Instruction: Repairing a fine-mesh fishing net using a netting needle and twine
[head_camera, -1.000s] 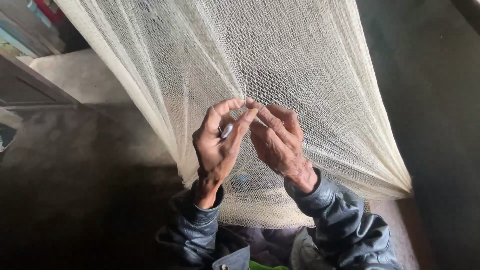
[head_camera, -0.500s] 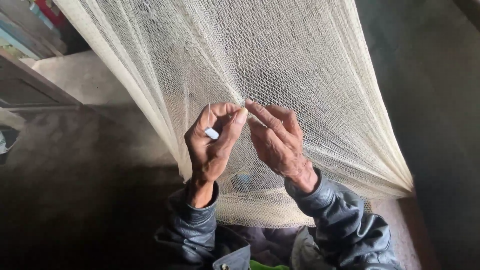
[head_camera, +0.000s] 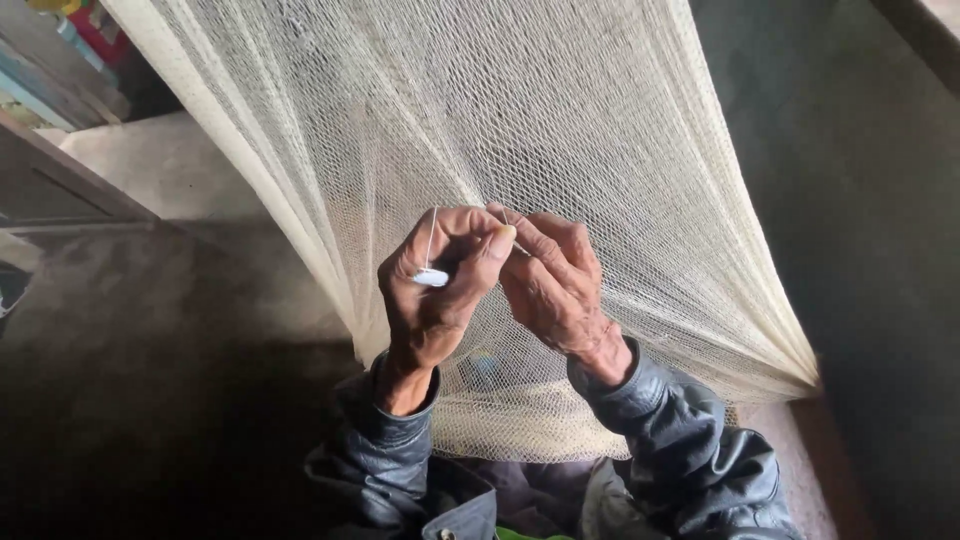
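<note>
- Hanging in front of the person, one cream fine-mesh net (head_camera: 560, 130) drapes to the lap.
- Left hand (head_camera: 435, 290) is closed around one small white netting needle (head_camera: 431, 277), with one thin white thread (head_camera: 432, 235) rising from it.
- Right hand (head_camera: 555, 285) pinches the mesh, fingertips touching the left's.
- Two dark leather sleeves (head_camera: 690, 450) show below.

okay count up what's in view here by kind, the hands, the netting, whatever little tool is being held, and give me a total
Bare hands: 2, the left hand and the right hand, meeting at the fingertips
Cream-coloured mesh net hanging in front: 1
Small white oblong tool in the left hand, with a thin thread running up from it: 1
Dark leather-look jacket sleeves: 2
Total: 6
</note>
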